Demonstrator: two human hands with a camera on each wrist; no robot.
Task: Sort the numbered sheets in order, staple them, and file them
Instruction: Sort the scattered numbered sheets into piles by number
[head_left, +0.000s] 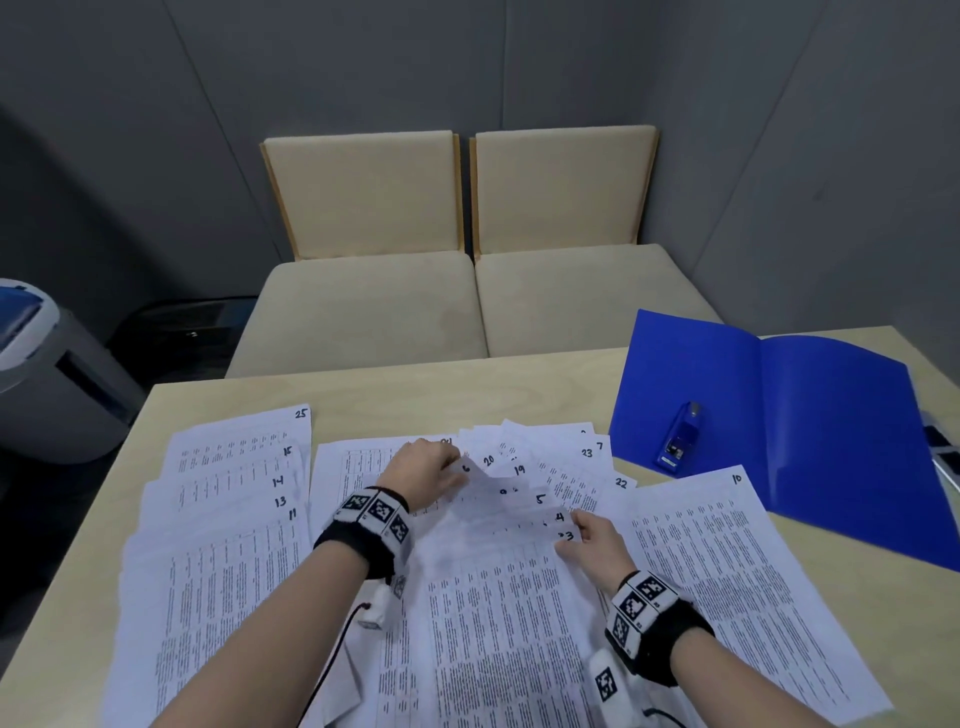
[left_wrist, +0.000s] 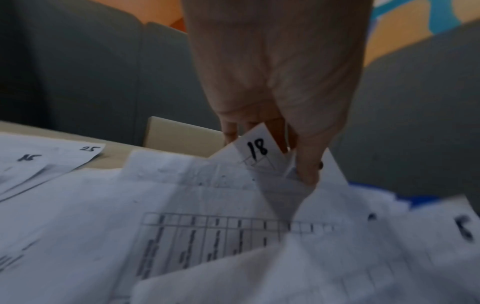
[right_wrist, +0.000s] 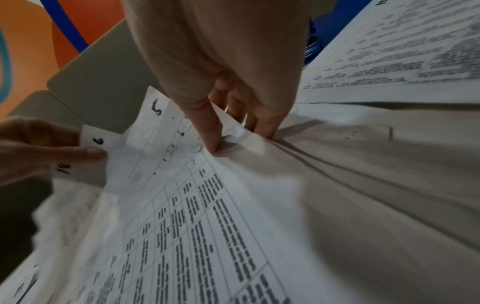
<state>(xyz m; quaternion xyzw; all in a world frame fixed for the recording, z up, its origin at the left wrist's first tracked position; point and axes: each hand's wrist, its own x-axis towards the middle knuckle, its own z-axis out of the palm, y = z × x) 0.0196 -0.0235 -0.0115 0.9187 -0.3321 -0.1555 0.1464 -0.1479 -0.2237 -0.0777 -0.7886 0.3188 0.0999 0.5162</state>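
Observation:
White printed sheets with handwritten numbers cover the table. A fan of sheets marked 6, 5, 4 and 3 lies in the middle. My left hand pinches the top corner of sheet 6. In the left wrist view sheet 18 also sits between the fingers of that hand. My right hand pinches the right corners of sheets 3 and 4, and the right wrist view shows its fingers folded on the paper edge. A blue stapler lies on an open blue folder.
A stack marked 25, 15, 14, 13, 11 lies at the left. Sheet 10 lies at the right, overlapping the folder's near edge. Sheets 20, 19, 23, 7, 22 fan out behind the hands. Two beige chairs stand beyond the table, a grey appliance at far left.

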